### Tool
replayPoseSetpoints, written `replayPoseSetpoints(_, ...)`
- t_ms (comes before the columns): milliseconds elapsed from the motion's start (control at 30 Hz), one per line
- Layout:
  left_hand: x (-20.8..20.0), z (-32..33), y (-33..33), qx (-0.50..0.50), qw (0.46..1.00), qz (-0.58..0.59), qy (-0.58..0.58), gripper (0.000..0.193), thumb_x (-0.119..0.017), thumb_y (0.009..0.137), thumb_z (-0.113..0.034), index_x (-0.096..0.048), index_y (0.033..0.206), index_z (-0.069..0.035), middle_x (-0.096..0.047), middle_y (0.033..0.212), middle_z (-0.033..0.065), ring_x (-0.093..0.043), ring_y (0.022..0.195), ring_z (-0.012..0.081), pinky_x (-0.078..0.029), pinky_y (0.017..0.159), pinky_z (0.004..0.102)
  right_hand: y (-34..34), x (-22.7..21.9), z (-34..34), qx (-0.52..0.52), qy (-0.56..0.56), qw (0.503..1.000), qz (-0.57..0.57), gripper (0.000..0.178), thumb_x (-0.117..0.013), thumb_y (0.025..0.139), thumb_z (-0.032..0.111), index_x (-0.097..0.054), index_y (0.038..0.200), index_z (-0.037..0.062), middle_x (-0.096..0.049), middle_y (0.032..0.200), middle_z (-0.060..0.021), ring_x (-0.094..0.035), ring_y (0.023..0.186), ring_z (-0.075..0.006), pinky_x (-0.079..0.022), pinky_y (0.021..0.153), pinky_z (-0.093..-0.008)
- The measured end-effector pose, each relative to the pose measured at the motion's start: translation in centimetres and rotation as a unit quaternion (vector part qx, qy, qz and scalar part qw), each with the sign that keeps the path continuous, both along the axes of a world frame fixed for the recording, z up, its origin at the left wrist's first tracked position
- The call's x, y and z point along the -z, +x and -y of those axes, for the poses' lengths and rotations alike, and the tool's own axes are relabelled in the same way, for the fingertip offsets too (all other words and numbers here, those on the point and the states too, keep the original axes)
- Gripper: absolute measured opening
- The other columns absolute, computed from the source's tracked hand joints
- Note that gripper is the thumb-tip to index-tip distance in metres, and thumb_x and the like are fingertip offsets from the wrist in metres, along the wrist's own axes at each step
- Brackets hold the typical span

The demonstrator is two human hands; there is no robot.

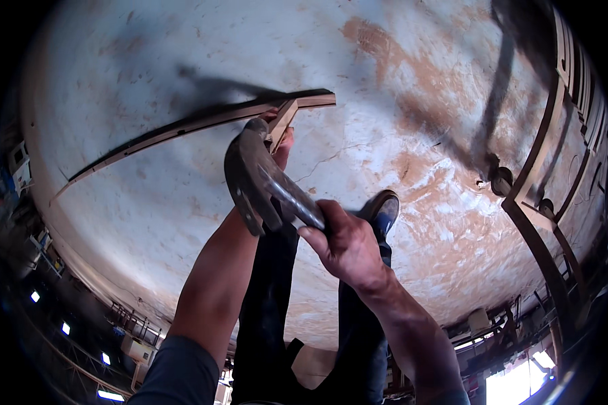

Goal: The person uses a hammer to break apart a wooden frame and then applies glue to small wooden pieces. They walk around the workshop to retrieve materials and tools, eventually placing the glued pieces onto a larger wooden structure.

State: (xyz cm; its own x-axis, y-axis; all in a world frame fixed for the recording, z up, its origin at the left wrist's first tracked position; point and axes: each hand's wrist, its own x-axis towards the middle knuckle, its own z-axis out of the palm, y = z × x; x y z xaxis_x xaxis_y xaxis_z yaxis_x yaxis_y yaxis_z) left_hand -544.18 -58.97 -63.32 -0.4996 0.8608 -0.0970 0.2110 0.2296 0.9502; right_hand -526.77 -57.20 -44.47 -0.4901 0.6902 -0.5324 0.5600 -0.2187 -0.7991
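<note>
My right hand (352, 244) is wrapped round the handle of a claw hammer (238, 174), whose dark metal head is raised in front of my left forearm. Beyond the hammer, my left hand (286, 147) is closed on a short wooden piece (286, 116), with part of the hand hidden behind the hammer. That short piece meets a long, thin wooden strip (182, 126) close to the strip's right end. From there the strip runs far to the left. Whether the two pieces are fastened together I cannot tell.
A worn, stained pale floor (419, 270) spreads around me. My shoe (385, 206) stands on it, right of the hammer. At the far right is a wooden frame (546, 131) with long curved-looking rails and a dark roller-like part (501, 181) beside it.
</note>
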Motion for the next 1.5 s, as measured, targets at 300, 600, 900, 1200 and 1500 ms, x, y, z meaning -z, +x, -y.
replayPoseSetpoints(300, -0.1, -0.2, -0.9, 0.014, 1.0, -0.01, -0.022, 0.034, -0.062, 0.08, 0.003, -0.047, 0.11, -0.002, -0.055, 0.11, 0.0093, -0.055, 0.099, 0.0156, -0.047, 0.086, 0.0291, -0.6, 0.9, -0.9, -0.039, -0.033, 0.999, -0.009, 0.04, -0.063, 0.085, 0.044, -0.054, 0.094, 0.0058, -0.063, 0.072, -0.0136, -0.064, 0.067, -0.0338, -0.052, 0.058, -0.041)
replayPoseSetpoints(600, -0.3, -0.4, -0.5, 0.01, 0.999, -0.043, 0.003, 0.034, -0.063, 0.078, 0.002, -0.048, 0.109, -0.002, -0.056, 0.108, 0.0101, -0.056, 0.1, 0.0182, -0.047, 0.088, 0.0308, -0.3, 1.0, -0.9, -0.056, 0.04, 0.998, 0.002, 0.042, -0.063, 0.084, 0.045, -0.053, 0.093, 0.005, -0.063, 0.069, -0.013, -0.065, 0.064, -0.0318, -0.052, 0.054, -0.0398)
replayPoseSetpoints(900, 1.7, 0.0, -1.2, 0.021, 0.991, -0.127, -0.028, 0.046, -0.066, 0.073, 0.005, -0.046, 0.114, -0.004, -0.056, 0.11, 0.0089, -0.057, 0.099, 0.0213, -0.047, 0.087, 0.0326, -1.2, 0.8, -0.7, -0.054, 0.014, 0.997, 0.062, 0.042, -0.062, 0.086, 0.045, -0.053, 0.087, 0.0039, -0.061, 0.066, -0.0155, -0.063, 0.06, -0.0339, -0.051, 0.053, -0.041)
replayPoseSetpoints(1200, -0.6, 0.5, -1.1, 0.11, 0.973, -0.201, -0.022, 0.048, -0.069, 0.08, -0.004, -0.046, 0.122, 0.0, -0.056, 0.114, 0.0102, -0.056, 0.106, 0.019, -0.046, 0.091, 0.0307, 8.9, -5.5, 6.0, 0.11, -0.064, 0.992, 0.022, 0.035, -0.073, 0.081, 0.03, -0.058, 0.095, 0.0017, -0.061, 0.071, -0.0141, -0.063, 0.061, -0.0269, -0.05, 0.057, -0.034)
replayPoseSetpoints(1500, -6.2, 9.3, -0.4, 0.073, 0.944, -0.148, -0.285, 0.074, -0.069, 0.08, -0.024, -0.031, 0.138, 0.003, -0.045, 0.134, 0.0256, -0.048, 0.121, 0.0376, -0.041, 0.1, 0.0398, 22.3, -11.8, 18.1, 0.121, -0.171, 0.897, 0.389, 0.026, -0.068, 0.079, 0.021, -0.053, 0.08, -0.0002, -0.055, 0.062, -0.0182, -0.056, 0.057, -0.0326, -0.044, 0.056, -0.0427)
